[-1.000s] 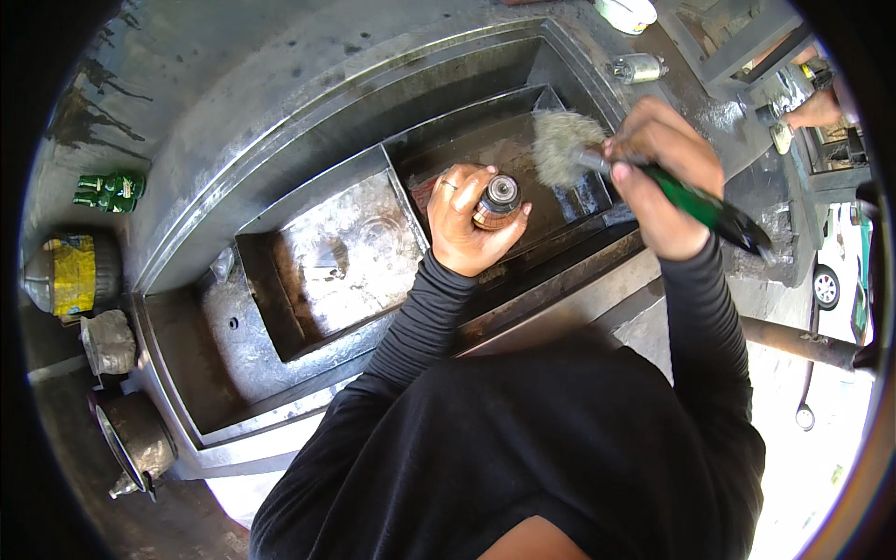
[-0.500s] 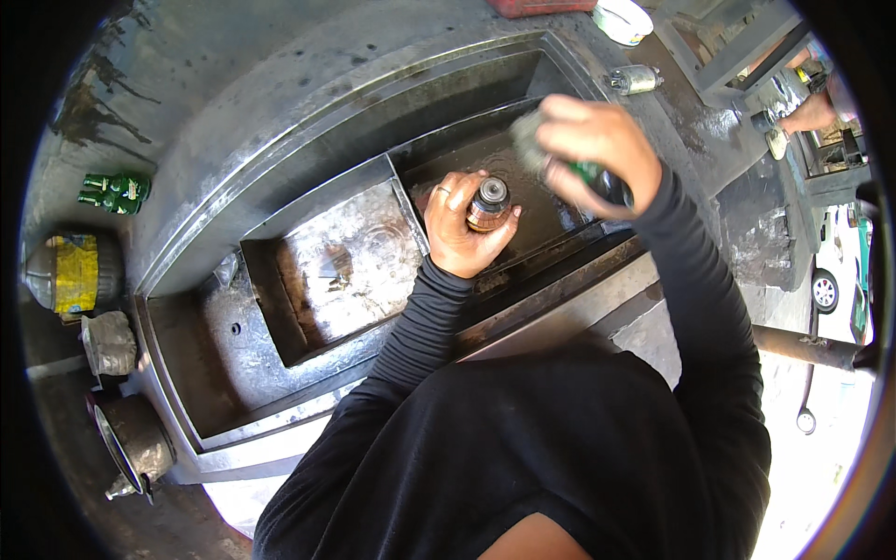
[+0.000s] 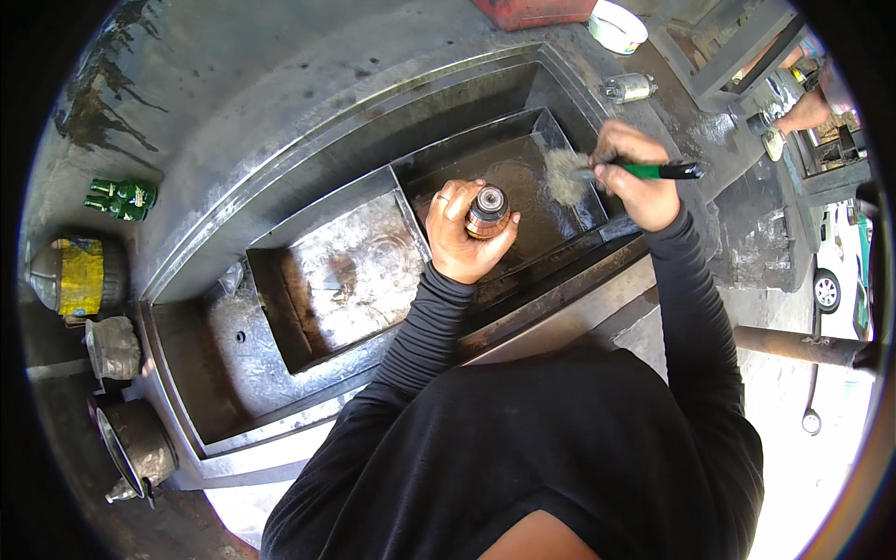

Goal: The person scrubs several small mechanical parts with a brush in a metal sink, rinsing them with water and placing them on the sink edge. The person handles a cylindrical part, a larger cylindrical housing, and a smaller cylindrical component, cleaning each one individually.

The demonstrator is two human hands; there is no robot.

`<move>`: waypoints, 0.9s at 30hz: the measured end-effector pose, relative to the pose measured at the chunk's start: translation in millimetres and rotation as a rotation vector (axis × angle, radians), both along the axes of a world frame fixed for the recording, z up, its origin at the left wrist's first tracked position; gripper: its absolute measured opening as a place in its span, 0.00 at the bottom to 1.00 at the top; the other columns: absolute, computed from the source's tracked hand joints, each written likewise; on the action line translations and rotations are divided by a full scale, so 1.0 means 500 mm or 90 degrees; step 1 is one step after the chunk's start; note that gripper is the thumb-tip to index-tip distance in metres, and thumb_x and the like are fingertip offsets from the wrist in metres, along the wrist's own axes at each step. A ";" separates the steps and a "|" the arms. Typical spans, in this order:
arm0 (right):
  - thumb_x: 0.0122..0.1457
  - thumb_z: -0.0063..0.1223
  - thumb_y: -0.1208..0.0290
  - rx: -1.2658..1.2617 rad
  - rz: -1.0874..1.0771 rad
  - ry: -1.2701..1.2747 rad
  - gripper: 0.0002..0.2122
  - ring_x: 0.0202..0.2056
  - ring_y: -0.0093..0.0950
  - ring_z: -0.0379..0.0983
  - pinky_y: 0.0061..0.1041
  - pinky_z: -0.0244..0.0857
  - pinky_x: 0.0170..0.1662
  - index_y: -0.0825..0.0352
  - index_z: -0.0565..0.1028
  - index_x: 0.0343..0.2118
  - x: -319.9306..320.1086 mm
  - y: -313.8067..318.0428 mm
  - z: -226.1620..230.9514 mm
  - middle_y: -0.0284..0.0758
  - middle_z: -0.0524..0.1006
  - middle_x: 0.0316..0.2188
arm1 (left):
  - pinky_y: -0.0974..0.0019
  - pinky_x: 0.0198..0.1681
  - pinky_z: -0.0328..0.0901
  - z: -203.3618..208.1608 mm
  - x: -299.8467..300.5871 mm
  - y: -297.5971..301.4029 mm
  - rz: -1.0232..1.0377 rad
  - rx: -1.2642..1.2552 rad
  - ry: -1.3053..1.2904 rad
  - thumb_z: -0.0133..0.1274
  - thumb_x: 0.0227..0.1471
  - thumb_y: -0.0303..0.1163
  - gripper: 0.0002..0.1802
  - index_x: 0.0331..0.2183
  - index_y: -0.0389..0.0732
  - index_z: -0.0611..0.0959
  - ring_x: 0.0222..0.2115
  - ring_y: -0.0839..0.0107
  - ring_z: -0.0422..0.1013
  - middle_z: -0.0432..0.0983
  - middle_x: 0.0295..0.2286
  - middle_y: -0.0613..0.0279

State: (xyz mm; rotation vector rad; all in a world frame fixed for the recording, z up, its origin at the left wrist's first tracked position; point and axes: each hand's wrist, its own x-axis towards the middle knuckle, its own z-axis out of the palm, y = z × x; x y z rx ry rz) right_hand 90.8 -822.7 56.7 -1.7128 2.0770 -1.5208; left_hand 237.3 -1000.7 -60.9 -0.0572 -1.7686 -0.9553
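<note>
Smudged grey counter (image 3: 392, 58) surrounds a metal basin (image 3: 205, 364), and a divided tray (image 3: 373, 252) sits inside it. Above the tray's right-hand compartment is the dark cylindrical part (image 3: 487, 215), copper-coloured round its side, its round end facing up at me. My left hand (image 3: 457, 238) is clamped on it, fingers wrapped about its side, 1 of them wearing a ring. Toward 2 o'clock from the part are the pale bristles of a brush (image 3: 567, 177), apart from it; my right hand (image 3: 644, 182) has its fingers closed tight on the green and black handle. Farther out, a silver cylinder (image 3: 630, 89) lies at 2 o'clock, a white tub (image 3: 617, 30) at 1 o'clock and a red container (image 3: 534, 13) between 12 and 1. Green bottles (image 3: 121, 199) lie at 9 o'clock, a pot (image 3: 152, 453) at 8. Between 3 and 4, a car wheel (image 3: 827, 291) shows.
</note>
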 end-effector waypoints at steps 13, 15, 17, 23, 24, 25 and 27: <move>0.48 0.62 0.70 -0.057 -0.341 -0.257 0.11 0.32 0.26 0.72 0.28 0.66 0.37 0.68 0.75 0.32 0.079 0.260 -0.129 0.34 0.74 0.27 | 0.69 0.38 0.67 -0.011 0.006 0.034 -0.088 0.264 -0.105 0.62 0.44 0.20 0.39 0.56 0.42 0.62 0.31 0.73 0.69 0.70 0.35 0.62; 0.49 0.61 0.71 -0.059 -0.367 -0.220 0.11 0.31 0.24 0.70 0.27 0.67 0.37 0.69 0.75 0.33 0.082 0.266 -0.122 0.35 0.74 0.28 | 0.66 0.38 0.68 0.014 0.006 0.052 -0.082 0.358 -0.078 0.60 0.47 0.23 0.38 0.56 0.42 0.61 0.33 0.71 0.70 0.70 0.36 0.59; 0.50 0.61 0.73 -0.099 -0.384 -0.305 0.10 0.31 0.21 0.71 0.25 0.68 0.35 0.70 0.74 0.33 0.079 0.268 -0.145 0.32 0.73 0.28 | 0.66 0.38 0.69 0.029 0.002 0.069 -0.101 0.541 -0.098 0.59 0.48 0.25 0.37 0.57 0.42 0.59 0.33 0.70 0.70 0.70 0.37 0.58; 0.52 0.60 0.79 -0.229 -0.265 -0.395 0.08 0.25 0.18 0.72 0.21 0.68 0.29 0.72 0.71 0.33 0.110 0.265 -0.145 0.31 0.71 0.26 | 0.65 0.48 0.64 0.004 0.022 0.044 0.049 0.386 -0.169 0.60 0.47 0.23 0.40 0.58 0.39 0.59 0.43 0.67 0.66 0.68 0.45 0.56; 0.52 0.59 0.79 -0.254 -0.244 -0.400 0.08 0.26 0.18 0.72 0.21 0.68 0.29 0.72 0.71 0.33 0.116 0.276 -0.143 0.31 0.71 0.26 | 0.65 0.47 0.65 0.014 0.025 0.041 0.035 0.284 -0.177 0.59 0.47 0.21 0.40 0.58 0.39 0.59 0.42 0.68 0.67 0.68 0.45 0.55; 0.53 0.58 0.80 -0.259 -0.242 -0.402 0.07 0.26 0.17 0.72 0.20 0.67 0.30 0.72 0.72 0.33 0.115 0.292 -0.149 0.32 0.72 0.27 | 0.65 0.46 0.65 0.032 0.018 0.034 0.004 0.338 -0.195 0.59 0.47 0.21 0.40 0.58 0.39 0.59 0.42 0.68 0.67 0.68 0.45 0.55; 0.53 0.58 0.81 -0.275 -0.275 -0.417 0.06 0.26 0.17 0.72 0.20 0.67 0.30 0.71 0.72 0.33 0.111 0.326 -0.159 0.31 0.72 0.27 | 0.65 0.45 0.65 0.085 0.015 0.034 -0.035 0.548 -0.234 0.58 0.46 0.21 0.40 0.59 0.39 0.58 0.40 0.69 0.67 0.68 0.44 0.56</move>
